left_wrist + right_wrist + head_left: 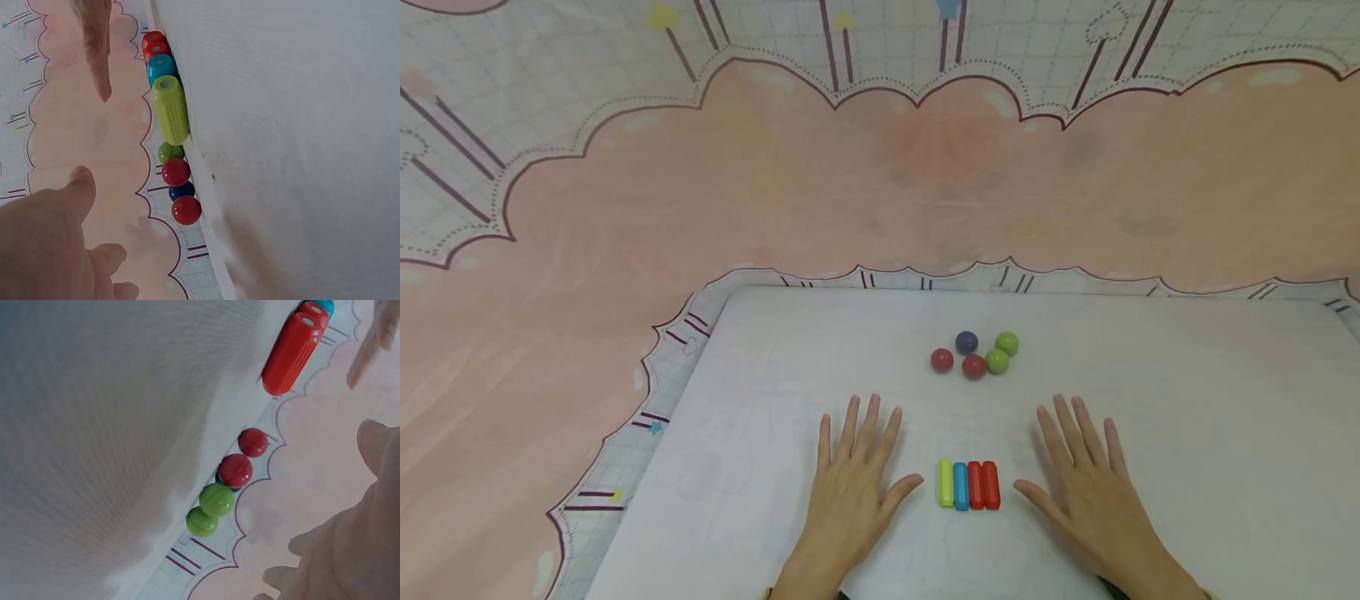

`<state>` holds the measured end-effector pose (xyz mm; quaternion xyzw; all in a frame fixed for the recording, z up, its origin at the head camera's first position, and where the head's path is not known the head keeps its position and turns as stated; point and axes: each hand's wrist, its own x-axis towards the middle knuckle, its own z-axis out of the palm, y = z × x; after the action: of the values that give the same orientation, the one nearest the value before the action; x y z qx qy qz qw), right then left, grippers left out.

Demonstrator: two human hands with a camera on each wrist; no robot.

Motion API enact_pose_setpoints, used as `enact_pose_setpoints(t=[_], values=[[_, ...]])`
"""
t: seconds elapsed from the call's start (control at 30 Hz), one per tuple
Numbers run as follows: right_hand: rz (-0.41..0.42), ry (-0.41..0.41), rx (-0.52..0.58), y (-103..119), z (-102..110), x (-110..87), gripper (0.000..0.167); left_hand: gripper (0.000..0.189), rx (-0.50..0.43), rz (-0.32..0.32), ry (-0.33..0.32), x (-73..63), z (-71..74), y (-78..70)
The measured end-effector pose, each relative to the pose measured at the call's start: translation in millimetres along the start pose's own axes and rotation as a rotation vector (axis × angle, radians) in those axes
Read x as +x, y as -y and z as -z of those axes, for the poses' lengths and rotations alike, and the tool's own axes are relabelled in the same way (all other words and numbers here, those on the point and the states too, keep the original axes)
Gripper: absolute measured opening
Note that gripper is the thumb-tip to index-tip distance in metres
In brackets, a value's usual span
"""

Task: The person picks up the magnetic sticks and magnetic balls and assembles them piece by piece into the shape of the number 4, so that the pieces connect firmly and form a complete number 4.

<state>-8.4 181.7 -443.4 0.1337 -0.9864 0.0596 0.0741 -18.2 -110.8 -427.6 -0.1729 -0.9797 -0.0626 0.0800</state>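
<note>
My left hand lies palm down on the white table, fingers straight and spread, holding nothing. The right hand mirrors it on the other side, also flat and spread. Between the two thumbs stands a close row of short plastic sticks: a yellow-green stick at the left, a blue stick, then two red sticks. In the left wrist view the yellow-green stick shows ridged sides and a hole in its end. In the right wrist view a red stick is nearest.
Beyond the sticks lie several small balls: a red ball, another red ball, a dark blue ball and two green balls. The white tabletop has a patterned cloth around it.
</note>
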Motion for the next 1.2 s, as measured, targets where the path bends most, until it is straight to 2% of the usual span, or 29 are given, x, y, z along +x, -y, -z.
enact_pose_setpoints(t=[0.67,0.9,1.03,1.2], values=[[0.018,-0.018,0.056,4,0,3.9,0.1,0.075,0.0,0.006,-0.03,10.8,1.3,-1.8],[-0.011,0.037,0.09,8,3,5.1,0.097,0.074,-0.003,0.007,-0.032,18.5,2.7,-4.1],[-0.012,0.037,0.118,8,4,5.9,0.094,0.074,-0.012,-0.001,-0.05,22.7,1.9,-4.3],[-0.009,0.037,0.139,9,7,8.8,0.094,0.072,-0.048,-0.026,-0.105,28.8,0.3,-3.4]])
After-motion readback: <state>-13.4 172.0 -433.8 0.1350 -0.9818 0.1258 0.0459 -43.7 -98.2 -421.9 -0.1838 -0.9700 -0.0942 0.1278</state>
